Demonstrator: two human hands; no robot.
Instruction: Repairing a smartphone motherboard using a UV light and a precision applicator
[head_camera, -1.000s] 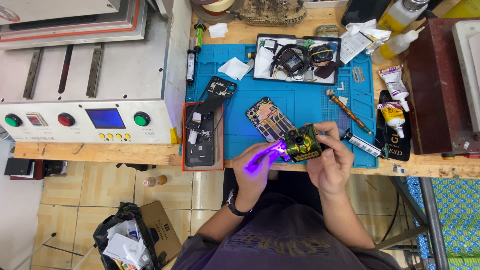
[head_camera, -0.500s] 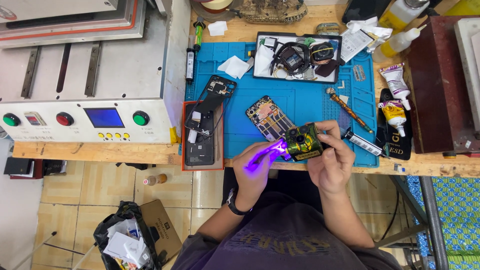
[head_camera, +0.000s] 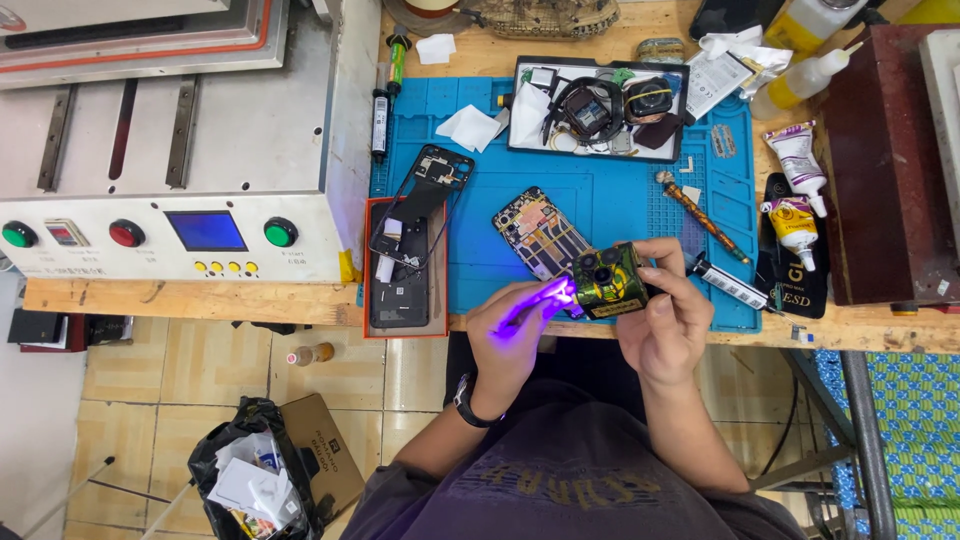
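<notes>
The right hand (head_camera: 665, 335) pinched a small green-and-black camera module board (head_camera: 608, 281) between thumb and fingers, just over the near edge of the blue silicone work mat (head_camera: 600, 205). The left hand (head_camera: 515, 340) was closed around a slim lit violet lamp pen (head_camera: 535, 301), its tip touching the board. An opened phone frame (head_camera: 543, 232) lay on the mat just beyond the board.

Even, bright overhead light is filling the scene, and everything is staying sharp edge to edge. A violet lamp (head_camera: 535, 300) is glowing purple across the left hand (head_camera: 515, 335). Soft shadows are falling beneath the worktop (head_camera: 200, 298).
</notes>
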